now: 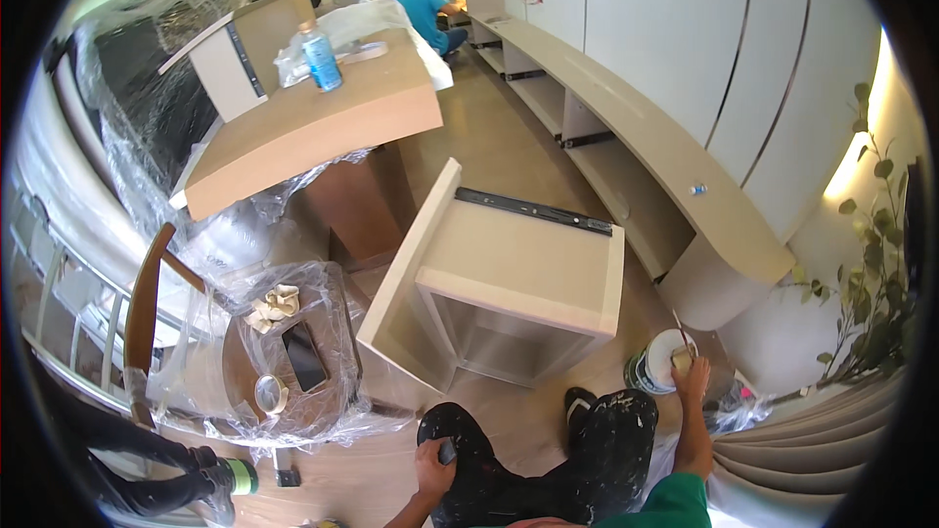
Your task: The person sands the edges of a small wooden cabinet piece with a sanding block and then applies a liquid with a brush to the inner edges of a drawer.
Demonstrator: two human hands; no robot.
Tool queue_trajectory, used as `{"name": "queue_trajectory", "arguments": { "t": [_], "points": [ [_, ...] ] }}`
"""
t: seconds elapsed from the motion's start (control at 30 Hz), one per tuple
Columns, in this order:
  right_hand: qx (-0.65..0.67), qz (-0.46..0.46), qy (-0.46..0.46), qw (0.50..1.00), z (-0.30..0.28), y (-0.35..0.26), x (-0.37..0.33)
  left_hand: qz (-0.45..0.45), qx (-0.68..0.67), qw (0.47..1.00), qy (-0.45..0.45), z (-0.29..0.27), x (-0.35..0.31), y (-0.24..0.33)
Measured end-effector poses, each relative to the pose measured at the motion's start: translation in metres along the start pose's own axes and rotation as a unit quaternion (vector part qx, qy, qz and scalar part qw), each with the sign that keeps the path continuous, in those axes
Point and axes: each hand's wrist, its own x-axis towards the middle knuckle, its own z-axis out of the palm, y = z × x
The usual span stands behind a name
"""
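My left hand (434,474) rests by my left knee, closed around a small dark grey object (447,451) whose kind I cannot make out. Low on the right, my right hand (693,378) is at the rim of a paint bucket (639,372) with white inside. Its fingers close on what looks like a paintbrush (677,321), a thin brown handle pointing up. In front of my knees a beige drawer (533,244) stands on its end on the floor, a black slide rail along its upper side.
A long low cabinet (626,108) with open bays runs along the right wall. Left, a plastic-wrapped chair (240,362) holds a phone (305,356), a tape roll (271,394) and a crumpled cloth (274,307). A table (323,137) bears a blue bottle (320,57). A person (424,15) crouches far off.
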Motion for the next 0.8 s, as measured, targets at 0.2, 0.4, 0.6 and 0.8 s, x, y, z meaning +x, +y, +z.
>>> {"name": "queue_trajectory", "arguments": {
  "t": [0.2,0.4,0.6,0.8],
  "points": [
    [0.045,-0.017,0.044,0.998,-0.026,-0.022,0.002,0.015,0.006,1.0,-0.004,-0.006,-0.003,0.005],
    [0.097,-0.025,0.035,0.994,-0.095,-0.063,0.039,0.008,-0.027,0.999,0.024,-0.006,-0.006,0.002],
    [0.134,-0.079,-0.009,0.988,-0.225,-0.182,0.058,0.004,-0.038,0.998,0.047,-0.016,-0.014,0.011],
    [0.286,-0.222,-0.033,0.931,-0.322,-0.307,0.033,0.004,-0.056,0.997,0.052,-0.022,-0.015,0.016]
  ]
}}
